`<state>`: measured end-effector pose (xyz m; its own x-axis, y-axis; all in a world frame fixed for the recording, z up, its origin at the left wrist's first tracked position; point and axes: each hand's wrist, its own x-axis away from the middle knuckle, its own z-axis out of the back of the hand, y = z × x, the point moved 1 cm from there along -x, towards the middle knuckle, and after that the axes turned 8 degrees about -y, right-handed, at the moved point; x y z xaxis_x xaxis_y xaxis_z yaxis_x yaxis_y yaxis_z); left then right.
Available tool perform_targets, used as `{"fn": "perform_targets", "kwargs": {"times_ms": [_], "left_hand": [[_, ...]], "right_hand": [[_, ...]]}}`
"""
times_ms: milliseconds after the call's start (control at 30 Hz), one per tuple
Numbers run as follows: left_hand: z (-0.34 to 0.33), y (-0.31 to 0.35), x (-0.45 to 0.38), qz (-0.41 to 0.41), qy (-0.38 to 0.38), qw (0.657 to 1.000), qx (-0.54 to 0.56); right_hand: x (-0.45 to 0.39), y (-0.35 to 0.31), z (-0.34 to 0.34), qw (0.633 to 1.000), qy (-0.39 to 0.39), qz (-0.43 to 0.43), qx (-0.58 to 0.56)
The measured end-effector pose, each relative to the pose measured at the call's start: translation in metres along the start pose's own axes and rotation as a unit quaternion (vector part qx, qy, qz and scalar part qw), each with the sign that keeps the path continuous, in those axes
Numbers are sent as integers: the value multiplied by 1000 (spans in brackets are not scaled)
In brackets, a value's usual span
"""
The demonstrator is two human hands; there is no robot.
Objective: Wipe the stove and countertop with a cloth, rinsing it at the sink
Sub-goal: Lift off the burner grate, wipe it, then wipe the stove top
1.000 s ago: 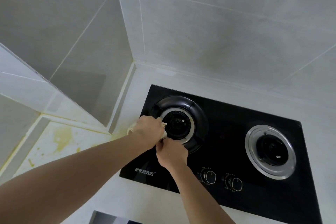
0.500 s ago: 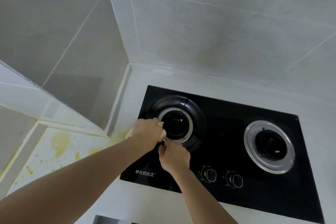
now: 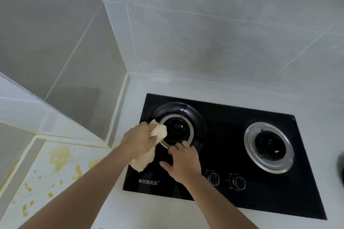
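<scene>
Over the last second the left hand [image 3: 138,138] had lifted slightly off the left burner's [image 3: 176,130] edge, so the beige cloth [image 3: 149,147], bunched before, now hung loose from its curled fingers over the black glass stove [image 3: 223,154]. The right hand [image 3: 183,161] had flattened, fingers spread, against the burner's front rim. The burner wipe probably continued; the white bench [image 3: 134,87] seemed untouched.

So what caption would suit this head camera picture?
Left hand wipes the left burner of a black stove with a cloth; right hand rests beside it.
</scene>
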<state>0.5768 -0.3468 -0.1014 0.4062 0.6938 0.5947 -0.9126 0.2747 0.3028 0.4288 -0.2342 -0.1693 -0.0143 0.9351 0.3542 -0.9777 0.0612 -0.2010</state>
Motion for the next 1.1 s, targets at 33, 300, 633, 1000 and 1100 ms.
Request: {"fn": "perform_targets", "kwargs": {"times_ms": [33,300,633,1000,1100], "left_hand": [[0,-9,2,9,38,996,74],[-16,-20,40,41,134,882,450],[-8,33,73,-12,75,809,583],[30,149,106,-127,58,865,483],[8,213,109,-132,34,858,495]], "right_hand": [[1,6,-3,999,-6,27,42],[-2,20,-1,965,49,154,205],[5,36,107,970,57,107,209],[71,125,184,982,186,30,12],[120,190,198,970,230,-22,-82]]}}
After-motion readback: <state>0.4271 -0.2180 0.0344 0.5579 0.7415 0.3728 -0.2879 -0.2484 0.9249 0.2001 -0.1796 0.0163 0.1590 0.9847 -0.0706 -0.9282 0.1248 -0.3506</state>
